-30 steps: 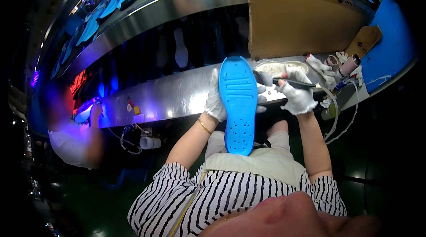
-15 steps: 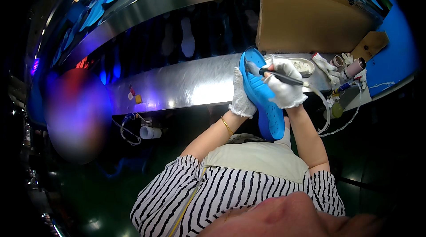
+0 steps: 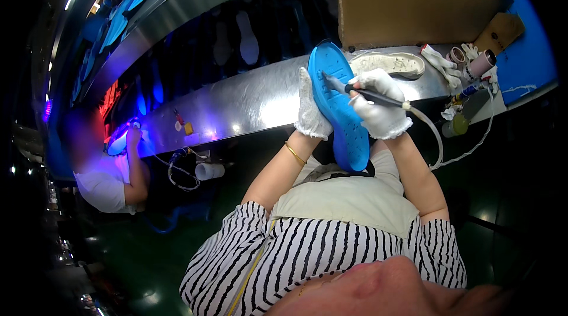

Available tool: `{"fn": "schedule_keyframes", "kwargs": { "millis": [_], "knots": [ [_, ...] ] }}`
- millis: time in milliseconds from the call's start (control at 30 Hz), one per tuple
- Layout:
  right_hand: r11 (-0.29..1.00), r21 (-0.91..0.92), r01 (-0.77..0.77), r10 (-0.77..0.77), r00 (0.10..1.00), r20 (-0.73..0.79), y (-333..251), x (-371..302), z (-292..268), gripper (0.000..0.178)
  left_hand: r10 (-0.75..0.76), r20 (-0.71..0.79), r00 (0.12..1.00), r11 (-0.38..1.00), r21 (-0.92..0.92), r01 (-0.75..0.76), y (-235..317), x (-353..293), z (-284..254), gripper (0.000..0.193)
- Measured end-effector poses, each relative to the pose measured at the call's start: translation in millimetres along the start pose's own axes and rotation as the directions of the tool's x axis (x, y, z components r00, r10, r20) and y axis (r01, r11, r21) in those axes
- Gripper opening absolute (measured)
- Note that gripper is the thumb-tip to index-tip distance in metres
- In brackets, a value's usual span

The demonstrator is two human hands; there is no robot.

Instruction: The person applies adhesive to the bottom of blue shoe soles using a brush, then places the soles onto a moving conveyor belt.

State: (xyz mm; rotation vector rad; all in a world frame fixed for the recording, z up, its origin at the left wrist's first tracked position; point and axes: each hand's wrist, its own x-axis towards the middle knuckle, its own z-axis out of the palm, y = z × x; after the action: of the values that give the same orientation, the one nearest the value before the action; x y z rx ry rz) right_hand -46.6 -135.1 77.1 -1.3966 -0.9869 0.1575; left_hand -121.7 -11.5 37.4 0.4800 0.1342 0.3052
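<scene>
A bright blue shoe sole is held up in front of me, tilted lengthwise, its inner side with small holes and ridges facing up. My left hand, in a white knit glove, grips the sole along its left edge. My right hand, also gloved but with bare thumb and fingertips, is closed around the black handle of a brush. Its grey bristles touch or hover just over the upper part of the sole; I cannot tell which. From the handle's end a pale tube curves down to the right.
On the metal bench lie a white sole, a white glove and spools. Behind stands a cardboard box. A greenish bottle hangs at the bench edge. At left, a co-worker handles a lit sole.
The brush tip has shifted a little down the sole, away from its upper end. My view has moved, so the co-worker at left shows more fully, and the white sole is less covered.
</scene>
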Motion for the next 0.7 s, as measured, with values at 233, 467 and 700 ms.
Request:
{"fn": "schedule_keyframes", "kwargs": {
  "millis": [233,467,700],
  "knots": [
    [0.965,0.201,-0.169,0.149,0.983,0.112,-6.5,-7.1,-7.1,0.019,-0.014,-0.036,0.999,1.0,0.008,0.014,11.0,2.6,-0.7,0.089],
    [0.953,0.204,-0.223,0.204,0.973,0.108,-6.3,-31.0,1.8,0.015,-0.153,0.189,0.97,0.959,-0.209,0.192,24.6,1.9,6.7,0.092],
    [0.955,0.18,-0.234,0.216,0.97,0.115,-7.8,-53.0,-0.7,0.015,-0.2,0.284,0.938,0.919,-0.279,0.28,7.8,1.2,-15.7,0.097]
  ]
}}
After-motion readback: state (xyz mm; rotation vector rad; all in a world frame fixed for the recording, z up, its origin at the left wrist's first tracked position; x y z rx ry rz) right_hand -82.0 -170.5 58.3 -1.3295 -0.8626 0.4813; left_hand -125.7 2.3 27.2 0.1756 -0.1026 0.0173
